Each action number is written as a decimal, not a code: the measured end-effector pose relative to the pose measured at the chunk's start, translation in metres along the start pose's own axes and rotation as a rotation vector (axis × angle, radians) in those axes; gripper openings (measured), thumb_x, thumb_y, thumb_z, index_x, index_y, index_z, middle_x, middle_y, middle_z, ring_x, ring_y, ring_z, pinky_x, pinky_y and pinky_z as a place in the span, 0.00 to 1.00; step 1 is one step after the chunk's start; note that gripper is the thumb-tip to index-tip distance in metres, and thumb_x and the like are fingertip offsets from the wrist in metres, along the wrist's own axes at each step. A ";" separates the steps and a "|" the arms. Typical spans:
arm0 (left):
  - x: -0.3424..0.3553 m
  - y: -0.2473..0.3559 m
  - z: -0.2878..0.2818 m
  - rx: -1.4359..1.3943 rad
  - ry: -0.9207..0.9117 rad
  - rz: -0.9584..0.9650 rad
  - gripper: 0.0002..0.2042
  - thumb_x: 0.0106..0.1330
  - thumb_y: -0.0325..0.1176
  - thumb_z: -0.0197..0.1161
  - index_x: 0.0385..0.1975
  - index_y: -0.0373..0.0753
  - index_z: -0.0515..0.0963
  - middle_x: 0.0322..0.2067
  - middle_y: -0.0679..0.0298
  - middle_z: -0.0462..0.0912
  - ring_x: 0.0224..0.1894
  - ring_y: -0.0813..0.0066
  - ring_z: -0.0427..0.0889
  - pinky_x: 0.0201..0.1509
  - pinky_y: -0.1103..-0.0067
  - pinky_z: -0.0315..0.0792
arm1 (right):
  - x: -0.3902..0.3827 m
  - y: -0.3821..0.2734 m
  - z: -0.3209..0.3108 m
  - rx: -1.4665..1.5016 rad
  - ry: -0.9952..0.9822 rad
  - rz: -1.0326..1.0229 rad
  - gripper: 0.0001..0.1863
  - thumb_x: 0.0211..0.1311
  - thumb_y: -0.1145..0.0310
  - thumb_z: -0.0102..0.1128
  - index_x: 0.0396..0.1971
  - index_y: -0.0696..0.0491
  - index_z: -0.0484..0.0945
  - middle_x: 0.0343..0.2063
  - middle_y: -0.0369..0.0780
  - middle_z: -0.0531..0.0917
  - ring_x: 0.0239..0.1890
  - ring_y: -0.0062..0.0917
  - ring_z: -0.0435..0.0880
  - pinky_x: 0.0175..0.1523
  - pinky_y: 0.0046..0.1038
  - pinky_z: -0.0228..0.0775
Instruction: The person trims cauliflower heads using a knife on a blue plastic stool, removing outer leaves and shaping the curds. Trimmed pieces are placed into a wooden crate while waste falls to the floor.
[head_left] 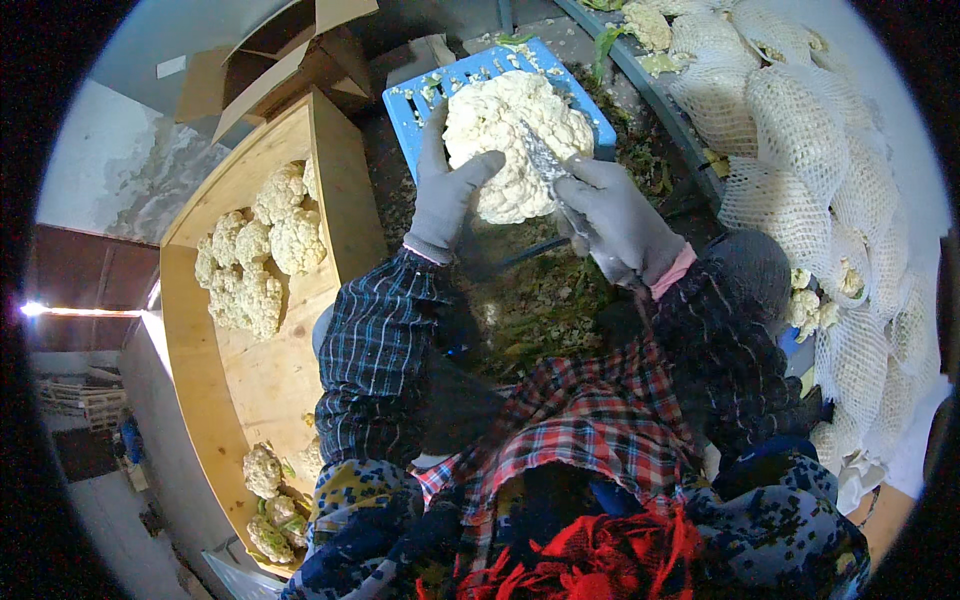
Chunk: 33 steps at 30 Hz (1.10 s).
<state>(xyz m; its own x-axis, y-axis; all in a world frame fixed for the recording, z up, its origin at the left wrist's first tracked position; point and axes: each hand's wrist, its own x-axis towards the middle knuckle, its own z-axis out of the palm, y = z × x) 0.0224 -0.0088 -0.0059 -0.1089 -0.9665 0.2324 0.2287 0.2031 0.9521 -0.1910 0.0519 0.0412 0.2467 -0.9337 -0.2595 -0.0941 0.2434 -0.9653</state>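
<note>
A large white cauliflower head (500,115) rests on an upturned-looking blue slotted plastic crate or stool (405,125) in front of me. My left hand (445,185), in a grey glove, grips the cauliflower's left side, with the thumb laid across its near left face. My right hand (615,215), also gloved in grey, is closed around the handle of a knife (541,155). The knife's blade, flecked with white bits, lies against the right side of the cauliflower. How deep its edge goes I cannot tell.
To my left stands a wooden bin (250,370) with several cauliflowers (262,235) in it. Behind it is an open cardboard box (290,65). White net-wrapped bundles (800,130) pile up on the right, past a metal rail (665,110). Leaf scraps (550,300) litter the floor between my knees.
</note>
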 end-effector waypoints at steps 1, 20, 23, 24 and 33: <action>-0.001 0.002 0.001 0.037 0.010 0.016 0.48 0.55 0.25 0.74 0.76 0.32 0.52 0.69 0.49 0.64 0.68 0.60 0.69 0.68 0.69 0.70 | 0.001 0.000 0.004 0.092 -0.008 0.001 0.14 0.73 0.60 0.55 0.35 0.56 0.78 0.21 0.35 0.81 0.17 0.21 0.78 0.22 0.26 0.69; 0.010 -0.010 -0.015 -0.364 0.232 -0.121 0.45 0.60 0.28 0.69 0.73 0.25 0.49 0.58 0.48 0.75 0.58 0.60 0.79 0.63 0.67 0.75 | -0.103 0.054 0.029 0.443 0.059 0.292 0.17 0.73 0.56 0.57 0.49 0.54 0.77 0.31 0.34 0.82 0.28 0.18 0.79 0.34 0.23 0.72; 0.008 -0.004 -0.013 -0.517 0.247 -0.167 0.35 0.61 0.29 0.68 0.67 0.30 0.59 0.55 0.51 0.77 0.56 0.59 0.80 0.59 0.64 0.78 | -0.129 0.068 0.030 0.511 -0.095 0.394 0.25 0.72 0.54 0.60 0.57 0.57 0.71 0.30 0.34 0.81 0.27 0.18 0.81 0.33 0.22 0.75; 0.008 0.000 -0.010 -0.530 0.285 -0.178 0.28 0.63 0.30 0.67 0.62 0.34 0.64 0.54 0.53 0.77 0.55 0.59 0.81 0.56 0.61 0.79 | -0.133 0.070 0.030 0.519 -0.121 0.493 0.28 0.71 0.53 0.61 0.60 0.58 0.69 0.29 0.34 0.81 0.26 0.18 0.82 0.32 0.21 0.76; -0.010 0.022 0.001 -0.586 0.236 -0.257 0.24 0.66 0.24 0.64 0.62 0.34 0.68 0.55 0.54 0.76 0.57 0.63 0.78 0.60 0.67 0.77 | -0.077 0.045 0.020 -0.519 0.306 -0.396 0.31 0.66 0.75 0.54 0.70 0.51 0.67 0.48 0.55 0.82 0.45 0.53 0.83 0.48 0.42 0.78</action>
<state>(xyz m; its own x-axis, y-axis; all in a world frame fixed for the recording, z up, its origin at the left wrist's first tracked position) 0.0272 0.0053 0.0125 -0.0309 -0.9945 -0.1003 0.7170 -0.0920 0.6909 -0.1953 0.1400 0.0170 0.0827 -0.9763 0.2001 -0.5187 -0.2136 -0.8279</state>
